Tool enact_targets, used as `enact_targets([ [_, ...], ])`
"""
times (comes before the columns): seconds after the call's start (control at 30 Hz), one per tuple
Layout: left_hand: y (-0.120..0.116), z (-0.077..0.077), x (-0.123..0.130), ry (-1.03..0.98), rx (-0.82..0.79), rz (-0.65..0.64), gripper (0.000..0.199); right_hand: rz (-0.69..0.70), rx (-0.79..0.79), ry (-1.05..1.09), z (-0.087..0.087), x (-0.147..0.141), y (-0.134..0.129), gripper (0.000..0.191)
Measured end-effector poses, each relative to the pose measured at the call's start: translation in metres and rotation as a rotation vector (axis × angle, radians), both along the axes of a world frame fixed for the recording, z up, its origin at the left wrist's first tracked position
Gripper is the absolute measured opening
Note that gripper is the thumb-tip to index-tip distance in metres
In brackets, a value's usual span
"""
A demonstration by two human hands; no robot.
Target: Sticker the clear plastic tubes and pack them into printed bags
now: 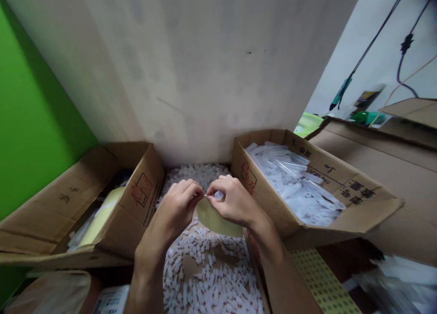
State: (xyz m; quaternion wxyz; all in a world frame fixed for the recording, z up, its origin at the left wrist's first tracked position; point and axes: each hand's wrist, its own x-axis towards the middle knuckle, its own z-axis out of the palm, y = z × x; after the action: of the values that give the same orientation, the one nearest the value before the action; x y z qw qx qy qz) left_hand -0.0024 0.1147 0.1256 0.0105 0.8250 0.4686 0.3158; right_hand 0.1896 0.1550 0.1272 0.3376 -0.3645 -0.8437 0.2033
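Note:
My left hand [182, 198] and my right hand [234, 200] meet in the middle with fingertips pinched close together. A tiny light piece spans the gap between the fingertips, too small to name. In my right hand the end of a translucent plastic tube [219, 195] shows between thumb and fingers. Just below both hands is a pale yellow sheet [218, 223], partly covered by the right hand. Under it, many small white plastic pieces [211, 282] lie spread in a cardboard-bottomed tray.
At right, a cardboard box [344, 186] holds translucent plastic tubes [290, 177]. Another cardboard box [116, 218] at left contains a yellow roll [102, 216]. A yellow dotted sheet [321, 277] lies lower right. Behind stands a pale panel [198, 68]; a teal tool [340, 94] hangs at upper right.

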Motion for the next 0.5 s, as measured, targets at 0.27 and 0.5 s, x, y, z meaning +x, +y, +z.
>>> enact_targets([
  [0.27,-0.0002,-0.0022,0.0,-0.005,-0.041,0.001,0.011,0.016,0.01,-0.019,-0.0005,-0.0003,0.0003,0.015],
  [0.5,0.0001,0.0009,0.0011,0.052,0.015,0.009,0.014,0.012,-0.043,-0.016,0.0008,-0.0003,-0.0002,0.013],
])
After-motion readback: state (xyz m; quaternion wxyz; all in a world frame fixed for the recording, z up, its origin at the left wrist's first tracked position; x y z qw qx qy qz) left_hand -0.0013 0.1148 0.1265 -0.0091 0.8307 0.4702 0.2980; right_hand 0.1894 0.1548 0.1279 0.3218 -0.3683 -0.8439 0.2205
